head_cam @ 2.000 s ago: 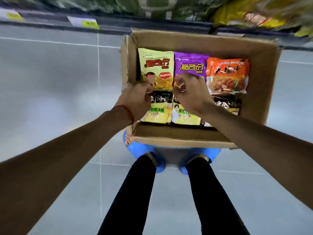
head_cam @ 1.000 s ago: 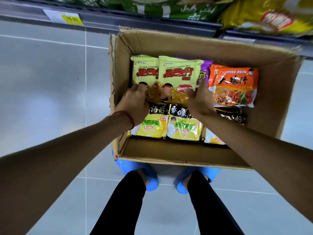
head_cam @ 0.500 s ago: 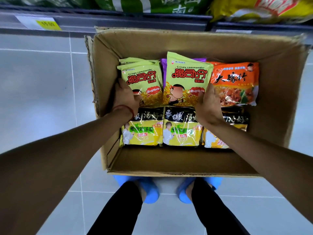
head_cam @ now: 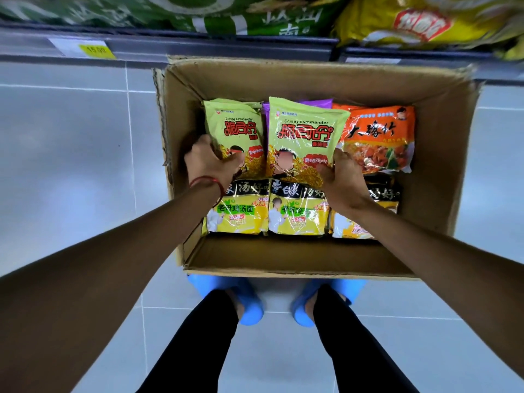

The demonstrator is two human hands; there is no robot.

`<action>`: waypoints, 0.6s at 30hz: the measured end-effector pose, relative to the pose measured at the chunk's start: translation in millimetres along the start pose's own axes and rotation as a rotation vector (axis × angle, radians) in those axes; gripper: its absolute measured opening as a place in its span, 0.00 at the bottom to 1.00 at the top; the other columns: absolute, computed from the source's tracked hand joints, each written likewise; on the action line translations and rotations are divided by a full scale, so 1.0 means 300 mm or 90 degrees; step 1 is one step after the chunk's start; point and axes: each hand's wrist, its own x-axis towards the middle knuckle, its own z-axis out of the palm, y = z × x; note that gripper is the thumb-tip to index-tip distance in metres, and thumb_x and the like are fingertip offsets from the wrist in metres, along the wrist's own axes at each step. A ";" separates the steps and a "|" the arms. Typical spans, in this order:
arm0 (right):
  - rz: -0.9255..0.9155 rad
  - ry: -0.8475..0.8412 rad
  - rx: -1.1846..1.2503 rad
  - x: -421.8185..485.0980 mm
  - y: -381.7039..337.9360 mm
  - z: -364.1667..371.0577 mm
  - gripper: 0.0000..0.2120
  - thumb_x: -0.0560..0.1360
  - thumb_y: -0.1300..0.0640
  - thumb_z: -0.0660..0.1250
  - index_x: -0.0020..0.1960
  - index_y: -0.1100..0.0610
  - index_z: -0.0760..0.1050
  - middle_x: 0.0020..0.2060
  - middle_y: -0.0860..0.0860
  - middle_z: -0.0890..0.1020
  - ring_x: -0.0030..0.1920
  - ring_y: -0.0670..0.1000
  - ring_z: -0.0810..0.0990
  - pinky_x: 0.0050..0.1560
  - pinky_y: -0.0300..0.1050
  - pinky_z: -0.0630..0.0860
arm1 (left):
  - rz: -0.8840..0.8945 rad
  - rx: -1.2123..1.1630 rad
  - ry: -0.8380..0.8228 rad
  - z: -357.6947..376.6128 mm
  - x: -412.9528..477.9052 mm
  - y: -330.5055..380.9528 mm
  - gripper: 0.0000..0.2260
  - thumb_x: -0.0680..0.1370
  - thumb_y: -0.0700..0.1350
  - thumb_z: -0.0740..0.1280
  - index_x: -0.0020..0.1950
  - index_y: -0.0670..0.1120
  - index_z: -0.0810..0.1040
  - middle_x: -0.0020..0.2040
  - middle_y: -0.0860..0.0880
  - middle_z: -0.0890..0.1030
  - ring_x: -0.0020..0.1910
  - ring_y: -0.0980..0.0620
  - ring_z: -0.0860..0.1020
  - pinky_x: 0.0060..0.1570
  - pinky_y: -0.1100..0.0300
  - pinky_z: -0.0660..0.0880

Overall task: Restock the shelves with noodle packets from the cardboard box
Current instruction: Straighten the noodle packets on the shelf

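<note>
An open cardboard box (head_cam: 442,171) stands on the floor in front of my feet, filled with noodle packets. My left hand (head_cam: 209,163) grips the lower edge of a light-green packet (head_cam: 235,129) at the box's back left. My right hand (head_cam: 344,177) holds a second light-green packet (head_cam: 304,131) by its lower right corner, lifted over a purple packet (head_cam: 317,102). An orange packet (head_cam: 377,137) lies at the back right. Yellow-and-black packets (head_cam: 241,211) fill the near row.
A shelf edge (head_cam: 215,46) with a yellow price tag (head_cam: 96,49) runs just behind the box, with green and yellow bags (head_cam: 419,21) above it. Grey tiled floor (head_cam: 71,154) lies to both sides. My blue slippers (head_cam: 249,302) touch the box's near wall.
Both hands went from picking at the packets to each holding a green one. The right hand's packet rose over the purple one. The view has tilted toward the shelf.
</note>
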 end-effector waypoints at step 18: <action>-0.145 0.093 0.049 -0.685 -0.210 -0.730 0.18 0.81 0.65 0.59 0.71 0.62 0.64 0.63 0.58 0.76 0.61 0.59 0.75 0.59 0.53 0.75 | 0.138 -0.078 0.057 -0.577 -0.806 0.404 0.13 0.76 0.49 0.71 0.56 0.45 0.75 0.44 0.50 0.81 0.42 0.50 0.75 0.41 0.62 0.68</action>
